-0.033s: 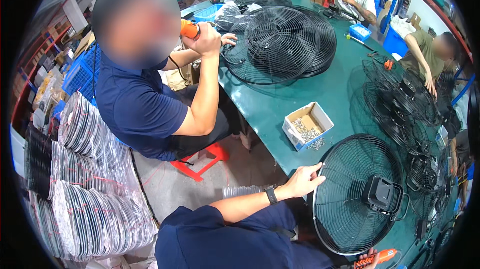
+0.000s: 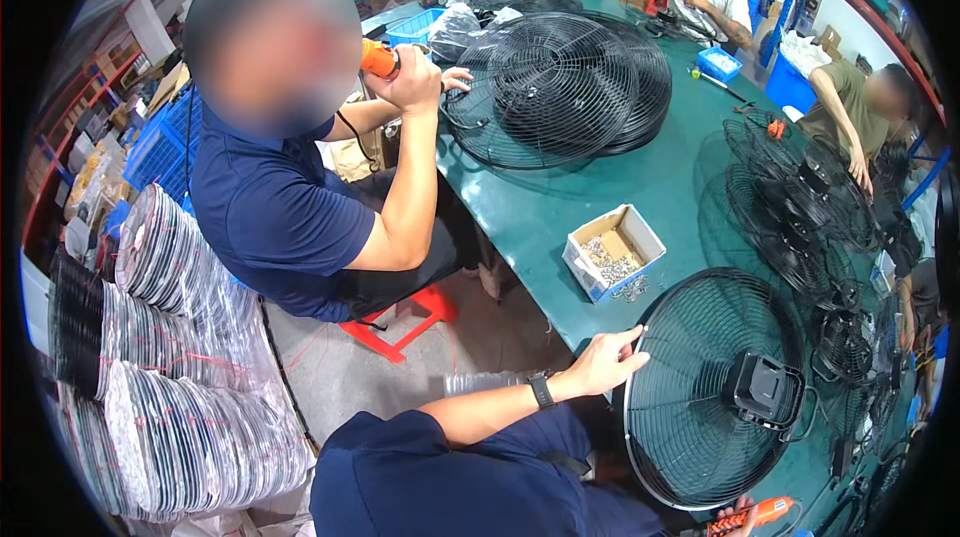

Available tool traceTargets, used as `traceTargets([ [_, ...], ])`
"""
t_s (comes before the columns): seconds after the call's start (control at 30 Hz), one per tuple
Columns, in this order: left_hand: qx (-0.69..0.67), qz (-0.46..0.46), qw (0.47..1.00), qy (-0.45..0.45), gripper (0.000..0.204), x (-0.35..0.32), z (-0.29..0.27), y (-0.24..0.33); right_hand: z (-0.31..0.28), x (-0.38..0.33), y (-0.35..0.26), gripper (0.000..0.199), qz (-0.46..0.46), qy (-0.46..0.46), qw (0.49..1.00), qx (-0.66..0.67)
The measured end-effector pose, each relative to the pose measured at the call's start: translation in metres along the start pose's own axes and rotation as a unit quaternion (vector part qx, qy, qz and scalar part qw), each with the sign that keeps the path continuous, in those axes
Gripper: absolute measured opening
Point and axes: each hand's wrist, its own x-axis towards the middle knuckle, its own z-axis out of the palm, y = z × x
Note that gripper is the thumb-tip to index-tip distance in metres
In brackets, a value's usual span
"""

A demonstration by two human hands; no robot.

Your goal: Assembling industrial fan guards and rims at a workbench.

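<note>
In front of me on the green table stands a round black wire fan guard (image 2: 690, 407) with a pale rim and a black motor housing (image 2: 765, 387) with a bracket on it. My left hand (image 2: 605, 362), with a dark watch on the wrist, pinches the guard's rim at its upper left edge, thumb and fingers closed on it. Low in the picture, beside the guard's near edge, my right hand (image 2: 735, 519) is wrapped round an orange electric screwdriver (image 2: 772, 510); part of that hand is cut off. A box of small screws (image 2: 614, 252) sits just beyond the guard, some screws spilled beside it.
Stacked black fan guards (image 2: 560, 87) lie farther along the table (image 2: 520, 227). More fan parts (image 2: 800, 197) crowd the right side. A seated co-worker (image 2: 270, 207) at the left holds an orange tool (image 2: 380, 59). Wrapped guard stacks (image 2: 200, 437) stand on the floor near a red stool (image 2: 405, 327).
</note>
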Motion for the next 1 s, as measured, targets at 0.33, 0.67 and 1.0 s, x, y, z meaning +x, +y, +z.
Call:
traceTargets([
  [0.33,-0.003,0.007,1.0,0.0,0.054,0.0,0.003,0.001,-0.008,0.005,-0.001,0.034,0.043,-0.011,0.999,-0.016],
  [0.67,-0.006,0.031,0.999,0.003,0.053,-0.002,0.006,-0.006,-0.064,0.072,0.038,0.049,-0.023,-0.103,0.994,-0.021],
  [1.0,-0.019,0.054,0.998,0.029,0.052,0.002,0.007,-0.006,-0.009,0.012,0.005,0.041,-0.011,-0.056,0.998,0.0],
])
